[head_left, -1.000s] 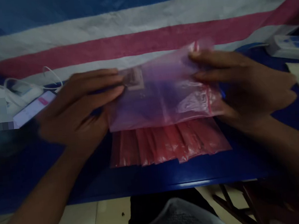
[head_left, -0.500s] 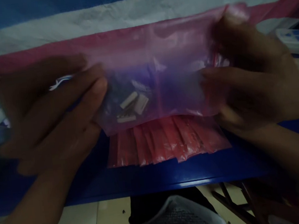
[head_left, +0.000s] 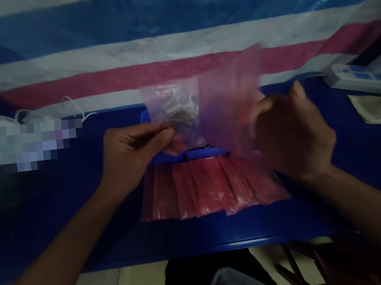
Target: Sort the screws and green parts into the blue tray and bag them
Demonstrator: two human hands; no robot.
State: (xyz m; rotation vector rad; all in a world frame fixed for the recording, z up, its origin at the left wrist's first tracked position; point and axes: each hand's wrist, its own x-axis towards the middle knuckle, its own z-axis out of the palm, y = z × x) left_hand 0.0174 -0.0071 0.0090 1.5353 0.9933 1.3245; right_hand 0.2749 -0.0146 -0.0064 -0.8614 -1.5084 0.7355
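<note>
A translucent pink plastic bag (head_left: 220, 103) is held up above the table, blurred by motion. Small silvery pieces (head_left: 180, 109) show through its left part; their kind is too blurred to tell. My left hand (head_left: 137, 150) pinches the bag's lower left side between thumb and fingers. At the opposite end, my right hand (head_left: 293, 134) is closed at the bag's right edge, its fingertips partly hidden. Under the bag, several pink plastic bags (head_left: 209, 188) lie overlapping in a row. A blue tray (head_left: 207, 152) behind them is mostly covered by the raised bag.
The blue table (head_left: 200, 236) has its front edge close to my body. White cords (head_left: 72, 105) lie at the left. A white device (head_left: 353, 75) and a pale sheet (head_left: 376, 109) are at the right. A striped plastic sheet (head_left: 164, 18) hangs behind.
Both hands and the bag have moved farther from the camera. The pieces inside have shifted upward in view, and more of the table and the row of bags shows.
</note>
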